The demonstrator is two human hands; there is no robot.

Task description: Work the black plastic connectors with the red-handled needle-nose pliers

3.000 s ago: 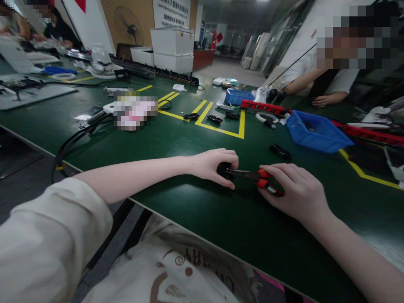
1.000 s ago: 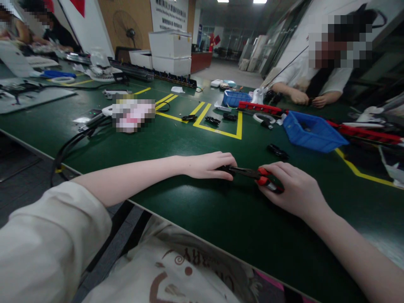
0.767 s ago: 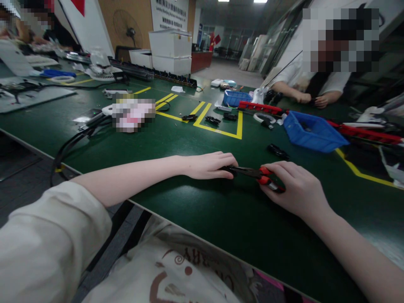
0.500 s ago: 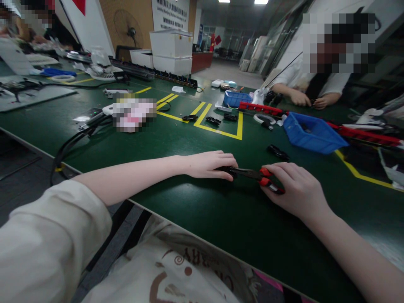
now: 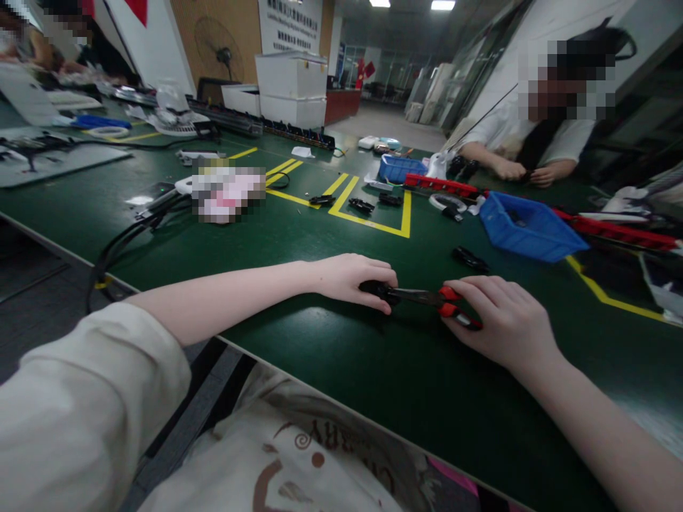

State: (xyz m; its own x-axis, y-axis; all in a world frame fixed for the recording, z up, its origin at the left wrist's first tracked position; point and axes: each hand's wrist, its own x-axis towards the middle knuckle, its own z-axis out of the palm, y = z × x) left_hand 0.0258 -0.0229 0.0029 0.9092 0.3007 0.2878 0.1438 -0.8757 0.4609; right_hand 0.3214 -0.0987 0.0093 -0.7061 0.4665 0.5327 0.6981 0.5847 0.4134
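Near the table's front edge, my left hand (image 5: 355, 279) is closed around a small black part (image 5: 380, 290), its thumb on the near side and the fingers on the far side. My right hand (image 5: 504, 316) grips red-and-black long-nose pliers (image 5: 453, 306) by the handles. The pliers' narrow jaws point left and meet the black part; whether they pinch it cannot be made out. A similar black part (image 5: 469, 258) lies on the green table beyond my right hand.
Several black parts, one of them here (image 5: 361, 205), lie around yellow tape lines (image 5: 368, 226). A blue bin (image 5: 533, 227) stands at the right, a smaller blue bin (image 5: 401, 169) farther back. Black cables (image 5: 128, 231) run at the left. A co-worker's hands (image 5: 526, 173) work across the table.
The fingers of my left hand have shifted slightly, so more of the black part shows. The pliers and my right hand stay almost where they were.
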